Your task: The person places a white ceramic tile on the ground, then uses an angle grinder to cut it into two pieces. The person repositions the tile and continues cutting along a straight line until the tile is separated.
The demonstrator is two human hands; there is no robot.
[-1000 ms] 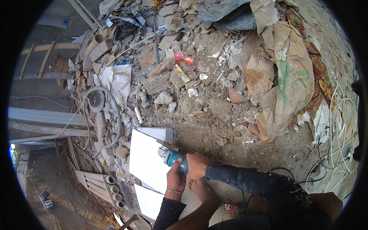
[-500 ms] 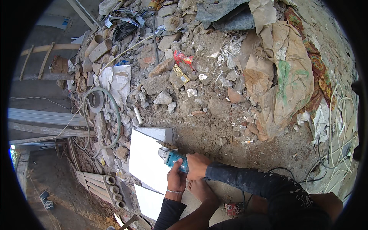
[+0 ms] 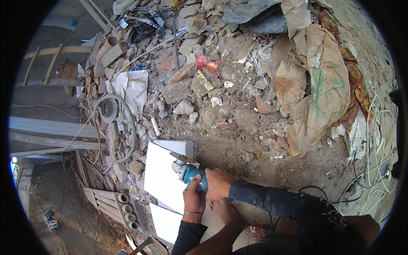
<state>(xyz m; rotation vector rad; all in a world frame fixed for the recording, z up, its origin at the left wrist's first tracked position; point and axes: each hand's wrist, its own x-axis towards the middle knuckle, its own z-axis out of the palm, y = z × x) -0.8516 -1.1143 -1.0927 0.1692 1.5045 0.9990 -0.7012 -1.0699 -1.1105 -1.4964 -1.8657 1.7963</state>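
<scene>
Both hands, left (image 3: 195,197) and right (image 3: 218,183), closed around a blue angle grinder (image 3: 190,172) whose disc meets the white tile (image 3: 163,176).

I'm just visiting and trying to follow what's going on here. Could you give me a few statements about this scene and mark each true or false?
1. Both hands grip the grinder. True: the left hand and right hand are both on its blue body.
2. The grinder's disc sits over a white tile. True.
3. The tile lies on a clean wooden table. False: it lies on dirt beside a rubble heap.
4. The person wears thick gloves. False: both hands are bare, with a bracelet on the left wrist.
5. A bare foot rests just below the hands. True.
</scene>
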